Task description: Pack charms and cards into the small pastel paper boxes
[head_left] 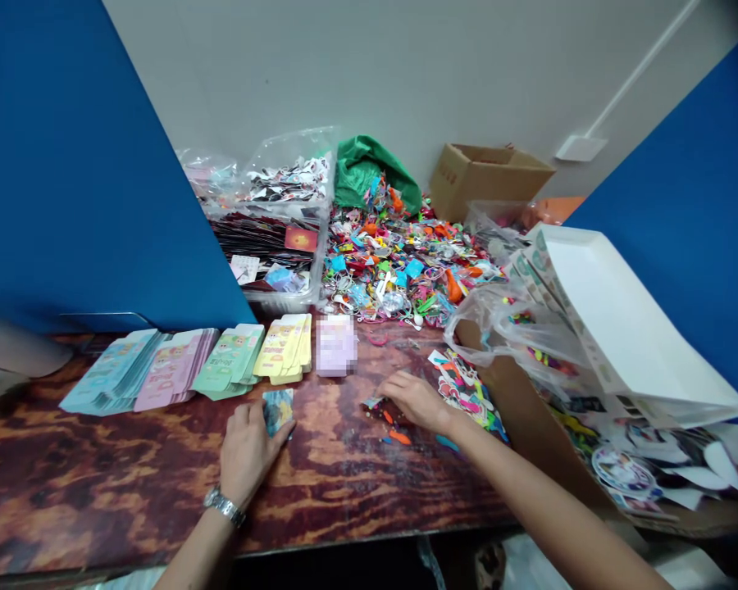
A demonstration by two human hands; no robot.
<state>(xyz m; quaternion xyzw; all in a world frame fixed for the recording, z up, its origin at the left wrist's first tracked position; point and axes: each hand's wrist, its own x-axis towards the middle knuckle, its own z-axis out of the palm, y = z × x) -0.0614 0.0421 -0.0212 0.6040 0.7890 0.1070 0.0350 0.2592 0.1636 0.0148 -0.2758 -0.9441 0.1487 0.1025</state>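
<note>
My left hand (250, 451), with a metal watch on its wrist, holds a small blue-and-yellow picture card (278, 410) between thumb and fingers, close to the tabletop. My right hand (411, 399) is closed, its fingertips down at a few small trinkets on the table; what they pinch, if anything, is too small to name. Just below those fingers lie orange pieces (399, 437). Right of this hand is a pile of colourful flat cut-outs (464, 385). Beyond the hands sits a pale purple packet (336, 348), partly blurred.
Stacks of blue (107, 373), pink (170, 373), green (229, 360) and yellow packets (283, 348) line the left. Behind spreads a heap of trinkets (399, 262), beside a card-filled plastic bin (316, 287). A cardboard box (492, 184) stands at the back; blue partitions (98, 164) flank the table.
</note>
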